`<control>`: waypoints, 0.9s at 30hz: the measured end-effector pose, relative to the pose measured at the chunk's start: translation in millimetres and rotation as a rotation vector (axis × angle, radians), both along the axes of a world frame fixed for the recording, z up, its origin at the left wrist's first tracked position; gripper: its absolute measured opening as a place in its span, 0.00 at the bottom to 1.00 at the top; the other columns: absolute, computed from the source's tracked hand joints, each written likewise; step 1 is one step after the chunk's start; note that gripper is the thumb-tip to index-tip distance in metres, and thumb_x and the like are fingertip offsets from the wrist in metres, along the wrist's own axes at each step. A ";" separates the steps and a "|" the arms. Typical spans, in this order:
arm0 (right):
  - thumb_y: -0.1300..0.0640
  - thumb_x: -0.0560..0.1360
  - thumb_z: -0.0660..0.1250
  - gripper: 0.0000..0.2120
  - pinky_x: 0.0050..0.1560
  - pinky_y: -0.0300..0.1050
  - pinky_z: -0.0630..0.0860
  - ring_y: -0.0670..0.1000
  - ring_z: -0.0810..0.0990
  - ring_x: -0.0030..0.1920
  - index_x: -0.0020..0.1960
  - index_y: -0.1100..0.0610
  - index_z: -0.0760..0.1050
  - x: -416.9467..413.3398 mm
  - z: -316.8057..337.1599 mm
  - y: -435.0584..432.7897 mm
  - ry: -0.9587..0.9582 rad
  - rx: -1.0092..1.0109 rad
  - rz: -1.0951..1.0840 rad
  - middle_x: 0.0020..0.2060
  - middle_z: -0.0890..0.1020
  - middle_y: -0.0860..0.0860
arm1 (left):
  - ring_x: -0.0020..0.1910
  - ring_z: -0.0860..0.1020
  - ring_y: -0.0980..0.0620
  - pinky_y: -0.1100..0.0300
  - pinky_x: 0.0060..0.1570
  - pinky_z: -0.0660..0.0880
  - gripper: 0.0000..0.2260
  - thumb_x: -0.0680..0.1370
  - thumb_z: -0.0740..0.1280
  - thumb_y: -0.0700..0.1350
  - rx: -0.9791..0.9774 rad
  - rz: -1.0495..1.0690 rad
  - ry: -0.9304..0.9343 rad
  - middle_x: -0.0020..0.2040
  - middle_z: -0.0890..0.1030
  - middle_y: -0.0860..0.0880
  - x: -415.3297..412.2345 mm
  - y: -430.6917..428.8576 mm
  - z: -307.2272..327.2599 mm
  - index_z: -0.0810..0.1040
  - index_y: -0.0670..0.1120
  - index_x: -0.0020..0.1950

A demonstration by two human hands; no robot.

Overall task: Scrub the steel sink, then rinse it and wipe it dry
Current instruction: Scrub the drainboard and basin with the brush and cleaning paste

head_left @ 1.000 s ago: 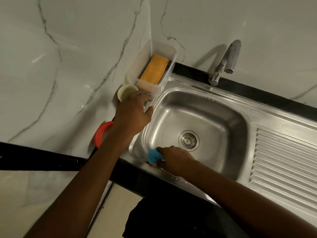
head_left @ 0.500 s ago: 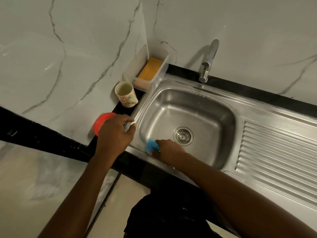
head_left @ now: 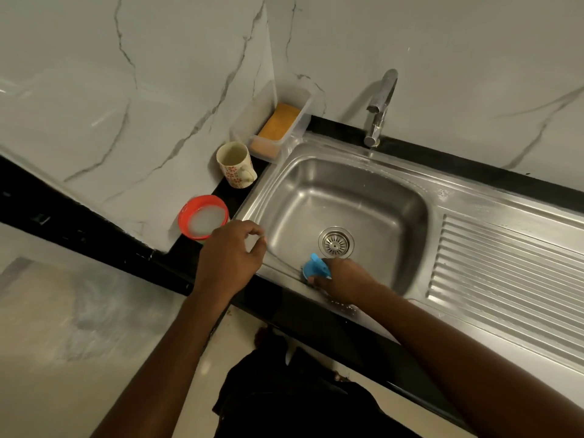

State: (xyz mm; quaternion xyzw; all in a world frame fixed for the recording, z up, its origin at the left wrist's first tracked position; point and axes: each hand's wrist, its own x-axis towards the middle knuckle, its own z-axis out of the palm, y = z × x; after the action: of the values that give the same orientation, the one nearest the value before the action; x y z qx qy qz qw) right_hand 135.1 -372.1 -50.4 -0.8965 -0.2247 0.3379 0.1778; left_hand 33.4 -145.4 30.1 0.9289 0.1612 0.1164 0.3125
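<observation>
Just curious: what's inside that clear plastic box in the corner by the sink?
The clear box holds an orange pad, perhaps a sponge, lying flat. Anything beneath the pad is covered and cannot be seen.

The scrubber is blue, bowl red, sponge orange; cream mug bears red flowers; white wall has grey veins.

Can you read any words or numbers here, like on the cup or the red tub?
None can be read.
Mug: only red flower patterns, no letters.
Red tub: no label shows.
Blue scrubber in the right hand: no print shows.
Steel sink: small stamped mark on its rim, too blurred to read.
</observation>
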 end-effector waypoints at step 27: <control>0.45 0.82 0.65 0.24 0.58 0.46 0.78 0.53 0.81 0.59 0.77 0.46 0.69 21.3 65.9 246.9 -0.241 0.223 0.242 0.63 0.82 0.53 | 0.43 0.82 0.61 0.62 0.48 0.81 0.03 0.81 0.73 0.47 -0.140 0.077 0.096 0.43 0.81 0.59 -27.1 151.5 -14.1 0.84 0.49 0.52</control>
State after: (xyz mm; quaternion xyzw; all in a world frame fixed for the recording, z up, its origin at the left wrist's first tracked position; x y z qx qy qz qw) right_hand 156.4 -125.2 15.6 -0.8718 -0.3863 0.2199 0.2059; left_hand 6.3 6.2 16.0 0.9025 0.2195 0.0720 0.3636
